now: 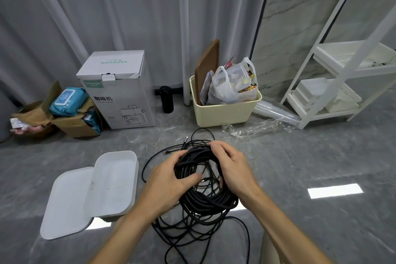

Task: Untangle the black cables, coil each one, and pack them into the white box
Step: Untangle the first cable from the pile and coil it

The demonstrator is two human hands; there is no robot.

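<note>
A thick bundle of black cables (205, 197) sits between my hands above the grey floor, with loose loops trailing down toward me and a few ends with plugs sticking out at the far side. My left hand (169, 176) grips the left side of the bundle, thumb laid across the strands. My right hand (231, 167) curls round the right side, fingers over the top. The white box (115, 182) lies open on the floor to the left, and its white lid (66, 203) leans against its near-left side.
At the back stand a white coffee-machine carton (116, 90), a cream bin (225, 107) stuffed with bags and a brown board, a black bottle (166, 99), torn cardboard with wipes (68, 111), and a white shelf rack (342, 66). Plastic cups (276, 113) and clear wrap lie beside the bin.
</note>
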